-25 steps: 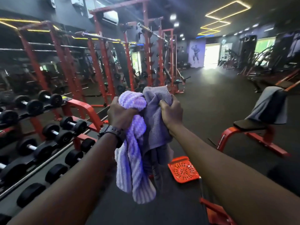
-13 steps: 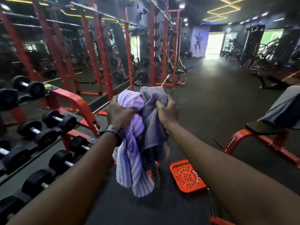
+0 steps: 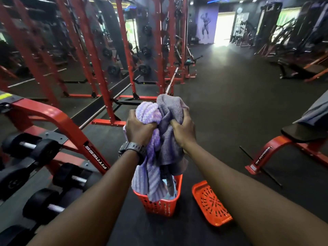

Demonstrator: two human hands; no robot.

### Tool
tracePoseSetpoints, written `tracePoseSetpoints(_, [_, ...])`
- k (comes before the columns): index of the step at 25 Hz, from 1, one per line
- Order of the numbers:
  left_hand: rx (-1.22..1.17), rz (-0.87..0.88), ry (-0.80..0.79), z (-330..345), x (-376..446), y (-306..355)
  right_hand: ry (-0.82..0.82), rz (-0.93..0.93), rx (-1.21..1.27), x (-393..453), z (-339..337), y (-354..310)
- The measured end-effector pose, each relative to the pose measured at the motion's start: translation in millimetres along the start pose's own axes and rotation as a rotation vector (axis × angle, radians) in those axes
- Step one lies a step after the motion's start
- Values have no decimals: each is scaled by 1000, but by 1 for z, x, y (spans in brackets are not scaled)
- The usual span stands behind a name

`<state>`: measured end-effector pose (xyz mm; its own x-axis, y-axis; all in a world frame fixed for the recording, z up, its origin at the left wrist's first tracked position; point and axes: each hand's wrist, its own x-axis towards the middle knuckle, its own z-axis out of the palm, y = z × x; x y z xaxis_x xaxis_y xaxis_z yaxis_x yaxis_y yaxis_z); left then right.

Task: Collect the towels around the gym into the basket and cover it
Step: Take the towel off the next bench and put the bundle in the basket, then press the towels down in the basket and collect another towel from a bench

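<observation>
Head view, looking down over both forearms to the gym floor. Directly below the hands: an orange perforated basket (image 3: 160, 204), upright on the dark floor (image 3: 230, 112), open at the top, with a patch of pale blue fabric showing inside near its right wall. Lower ends of the held towels hanging down into the basket's mouth. Just right of it, apart from it: the orange lid (image 3: 211, 203), lying tilted on the floor, not on the basket.

Left hand (image 3: 140, 129), fingers curled tight around a bunched lilac striped towel (image 3: 150, 167); dark watch (image 3: 133, 148) on the wrist. Right hand (image 3: 183, 131), likewise closed in a fist on a crumpled grey towel (image 3: 173, 110). Both towels pressed together between the fists.

On the left, a red dumbbell rack (image 3: 71, 125) with black dumbbells; beyond, red squat racks (image 3: 124, 50). At the right edge, a red-framed bench (image 3: 301, 134) with another grey towel (image 3: 316, 110) draped over it.

Against half a second earlier: basket newly in view beneath the towels, previously hidden behind them; lid nearer and larger; racks and bench closer; grip on both towels unchanged.
</observation>
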<state>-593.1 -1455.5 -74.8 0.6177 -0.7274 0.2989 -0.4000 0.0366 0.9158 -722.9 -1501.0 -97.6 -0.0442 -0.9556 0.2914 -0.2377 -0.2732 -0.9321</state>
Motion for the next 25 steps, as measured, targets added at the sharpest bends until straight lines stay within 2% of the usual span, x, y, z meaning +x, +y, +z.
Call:
tracePoseSetpoints(8, [53, -156, -140, 129, 98, -186, -60, 211, -66, 94, 103, 196])
tracePoseSetpoints(11, [31, -200, -190, 172, 110, -287, -40, 324, -67, 99, 151, 298])
tracePoseSetpoints(15, [6, -277, -232, 219, 87, -431, 11, 408, -91, 74, 213, 439])
tracePoseSetpoints(17, [108, -313, -331, 235, 72, -496, -67, 495, -160, 57, 233, 501])
tracePoseSetpoints(19, [264, -374, -559, 246, 62, -556, -277, 578, -327, 37, 243, 559])
tracePoseSetpoints(21, [484, -457, -752, 249, 59, -591, -465, 684, -502, 17, 243, 593])
tracePoseSetpoints(23, [542, -455, -757, 249, 60, -596, -421, 746, -497, 7, 237, 596])
tracePoseSetpoints(25, [424, -406, -699, 257, 70, -567, -311, 750, -437, 17, 223, 575])
